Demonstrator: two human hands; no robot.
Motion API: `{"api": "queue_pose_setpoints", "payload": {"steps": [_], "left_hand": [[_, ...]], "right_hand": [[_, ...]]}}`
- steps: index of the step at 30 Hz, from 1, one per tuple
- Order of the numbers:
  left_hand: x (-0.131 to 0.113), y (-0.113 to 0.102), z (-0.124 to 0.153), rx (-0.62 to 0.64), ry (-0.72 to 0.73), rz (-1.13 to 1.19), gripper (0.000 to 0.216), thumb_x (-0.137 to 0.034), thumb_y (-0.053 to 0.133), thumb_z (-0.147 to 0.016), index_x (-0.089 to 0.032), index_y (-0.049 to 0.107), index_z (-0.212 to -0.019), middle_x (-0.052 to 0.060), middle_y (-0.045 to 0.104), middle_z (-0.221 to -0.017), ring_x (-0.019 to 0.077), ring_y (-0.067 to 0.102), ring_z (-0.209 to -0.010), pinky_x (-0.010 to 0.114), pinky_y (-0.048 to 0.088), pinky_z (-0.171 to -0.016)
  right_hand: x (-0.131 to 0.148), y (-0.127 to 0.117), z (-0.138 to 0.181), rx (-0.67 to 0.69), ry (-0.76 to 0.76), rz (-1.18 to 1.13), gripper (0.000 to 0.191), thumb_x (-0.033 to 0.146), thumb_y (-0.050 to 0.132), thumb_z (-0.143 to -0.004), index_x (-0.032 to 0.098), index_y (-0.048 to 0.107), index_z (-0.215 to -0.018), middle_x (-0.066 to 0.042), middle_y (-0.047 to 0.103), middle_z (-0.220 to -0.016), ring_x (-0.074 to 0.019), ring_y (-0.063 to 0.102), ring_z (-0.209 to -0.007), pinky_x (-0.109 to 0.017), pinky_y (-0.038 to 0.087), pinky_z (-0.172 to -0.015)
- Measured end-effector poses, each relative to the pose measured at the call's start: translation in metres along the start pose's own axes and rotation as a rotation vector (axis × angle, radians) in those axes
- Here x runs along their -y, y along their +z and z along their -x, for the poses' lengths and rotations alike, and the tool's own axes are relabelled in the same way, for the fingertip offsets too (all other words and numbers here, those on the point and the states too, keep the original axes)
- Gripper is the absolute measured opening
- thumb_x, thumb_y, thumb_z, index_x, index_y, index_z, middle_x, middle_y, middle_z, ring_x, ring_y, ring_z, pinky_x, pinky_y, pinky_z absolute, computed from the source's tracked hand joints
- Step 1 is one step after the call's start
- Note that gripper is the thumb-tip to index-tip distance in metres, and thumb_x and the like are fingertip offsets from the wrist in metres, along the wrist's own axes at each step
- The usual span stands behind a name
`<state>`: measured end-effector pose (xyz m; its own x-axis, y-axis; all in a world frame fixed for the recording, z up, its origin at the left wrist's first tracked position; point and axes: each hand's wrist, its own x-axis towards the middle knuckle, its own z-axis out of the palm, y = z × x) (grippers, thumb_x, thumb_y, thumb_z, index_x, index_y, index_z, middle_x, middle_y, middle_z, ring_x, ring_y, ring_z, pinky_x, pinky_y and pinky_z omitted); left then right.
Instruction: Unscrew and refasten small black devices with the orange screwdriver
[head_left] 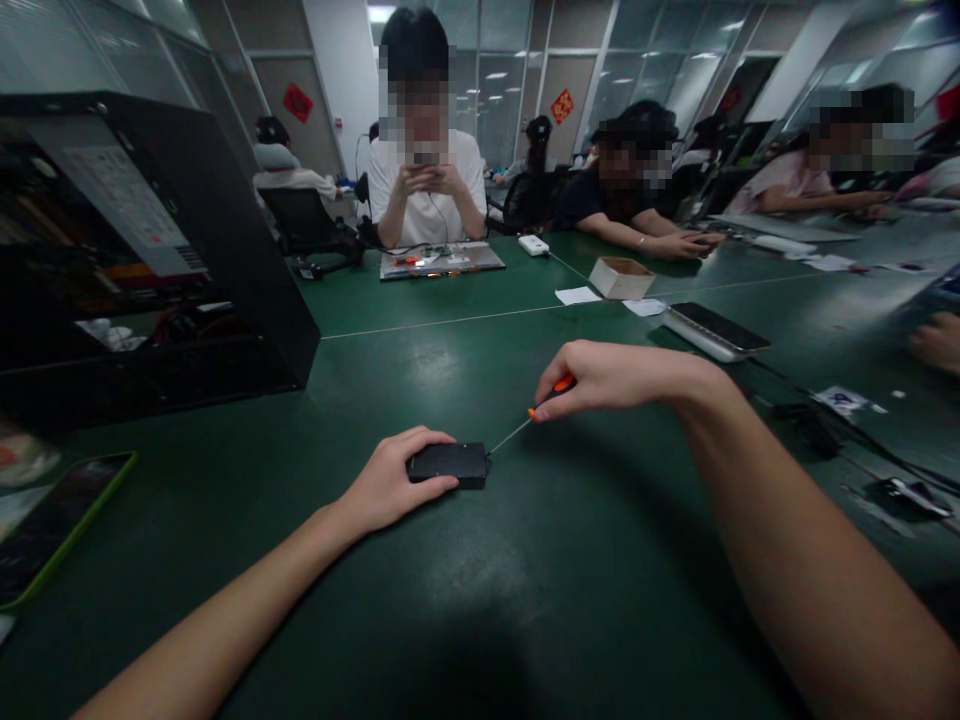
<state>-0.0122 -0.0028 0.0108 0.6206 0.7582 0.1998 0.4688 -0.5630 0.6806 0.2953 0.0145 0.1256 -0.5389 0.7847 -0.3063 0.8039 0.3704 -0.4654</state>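
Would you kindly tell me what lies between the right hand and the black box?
The head view shows the slim metal screwdriver shaft spanning that stretch.

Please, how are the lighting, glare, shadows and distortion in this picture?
Head view: dim light, with soft glare patches on the green table; head view: a shadow on the table beside the right arm; head view: the black case looks stretched, probably wide-angle distortion; head view: the black box looks fairly clear, while pixel blocks hide part of the person opposite.

No text legible. 1 pale label (124, 200) inside black computer case (244, 250), red diamond signs (298, 103) on rear doors (316, 140): unreadable.
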Motion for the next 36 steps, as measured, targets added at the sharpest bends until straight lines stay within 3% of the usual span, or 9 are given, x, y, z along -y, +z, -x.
{"api": "queue_pose_setpoints", "payload": {"steps": [3,8,20,23,29,36], "left_hand": [[0.001,0.001,-0.001,-0.002,0.004,-0.003,0.036,-0.036,0.075,-0.084,-0.021,0.069,-0.117,0.008,0.073,-0.113,0.0253,0.068,-0.101,0.038,0.052,-0.092],[0.001,0.003,-0.002,0.006,0.014,0.009,0.037,-0.037,0.074,-0.086,-0.021,0.068,-0.118,0.009,0.072,-0.115,0.0255,0.068,-0.102,0.038,0.052,-0.091],[0.003,0.002,-0.002,0.015,0.017,-0.004,0.034,-0.038,0.07,-0.09,-0.023,0.066,-0.12,0.008,0.072,-0.118,0.0258,0.067,-0.107,0.037,0.051,-0.092],[0.003,0.002,-0.002,0.008,0.019,-0.014,0.034,-0.038,0.069,-0.09,-0.022,0.066,-0.12,0.007,0.072,-0.118,0.0255,0.068,-0.106,0.037,0.051,-0.093],[0.002,0.003,-0.002,-0.007,0.013,-0.019,0.037,-0.038,0.07,-0.089,-0.021,0.064,-0.121,0.007,0.072,-0.119,0.0251,0.068,-0.107,0.036,0.051,-0.093],[0.004,0.004,-0.001,-0.005,0.029,-0.012,0.038,-0.04,0.069,-0.091,-0.022,0.063,-0.124,0.008,0.071,-0.122,0.0262,0.067,-0.111,0.037,0.05,-0.096]], "right_hand": [[-0.008,0.021,0.001,-0.002,-0.032,-0.105,0.046,0.055,0.066,-0.086,0.015,0.08,-0.106,-0.008,0.079,-0.103,-0.0231,0.07,-0.091,-0.031,0.049,-0.08],[-0.01,0.055,0.014,-0.107,-0.059,-0.143,0.044,0.051,0.06,-0.093,0.014,0.077,-0.11,-0.01,0.077,-0.102,-0.0212,0.068,-0.087,-0.032,0.047,-0.078],[-0.029,0.052,0.027,-0.11,-0.002,-0.257,0.048,0.055,0.062,-0.09,0.013,0.078,-0.106,-0.01,0.076,-0.099,-0.0212,0.066,-0.088,-0.032,0.046,-0.079],[-0.035,0.061,0.019,-0.101,-0.014,-0.306,0.048,0.057,0.063,-0.089,0.014,0.078,-0.105,-0.008,0.075,-0.098,-0.0207,0.065,-0.088,-0.031,0.045,-0.079],[-0.043,0.089,-0.006,-0.075,-0.063,-0.279,0.05,0.062,0.058,-0.091,0.016,0.076,-0.098,-0.003,0.069,-0.083,-0.0152,0.056,-0.07,-0.028,0.037,-0.062],[-0.03,0.104,-0.014,-0.193,-0.138,-0.2,0.044,0.056,0.056,-0.096,0.016,0.074,-0.093,0.001,0.062,-0.069,-0.0123,0.051,-0.06,-0.026,0.034,-0.057]]}}
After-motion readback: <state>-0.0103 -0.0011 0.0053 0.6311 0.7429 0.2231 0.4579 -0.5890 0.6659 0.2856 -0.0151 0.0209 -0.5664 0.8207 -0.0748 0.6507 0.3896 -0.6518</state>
